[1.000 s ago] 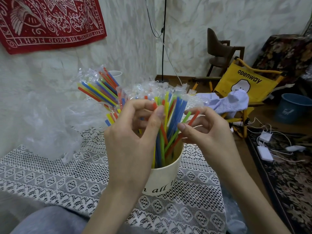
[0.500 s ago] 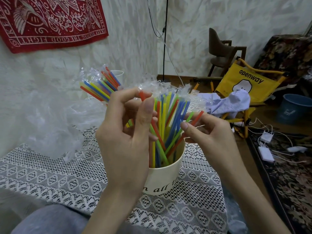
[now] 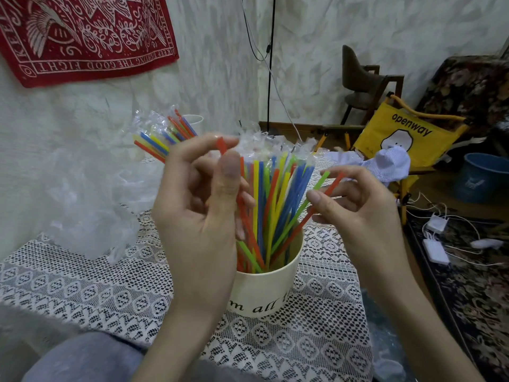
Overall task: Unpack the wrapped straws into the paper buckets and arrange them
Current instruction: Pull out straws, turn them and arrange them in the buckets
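A: Room status?
B: White textured wall, red banner (image 3: 82, 31) hung top left. Counter (image 3: 82, 285) wears a white lace cloth. Yellow folding chair (image 3: 405, 133) and blue bin (image 3: 484, 177) on the floor to my right.

A: Straws?
B: Cream paper bucket (image 3: 264, 293) sits mid-counter, packed with colored straws (image 3: 270, 202) standing upright and fanned; several tops wear clear wrap. A second wrapped bunch (image 3: 162, 136) pokes up behind my left hand, in front of a white cup (image 3: 192, 121) near the wall. Crumpled clear plastic (image 3: 91, 205) is heaped on the counter to the left.

A: Hands?
B: My left hand (image 3: 198, 216) pinches one orange straw (image 3: 221, 144) between thumb and fingers, above the bucket. My right hand (image 3: 358, 205) has fingers curled onto a green and an orange straw (image 3: 330, 186) leaning off the bucket's right rim.
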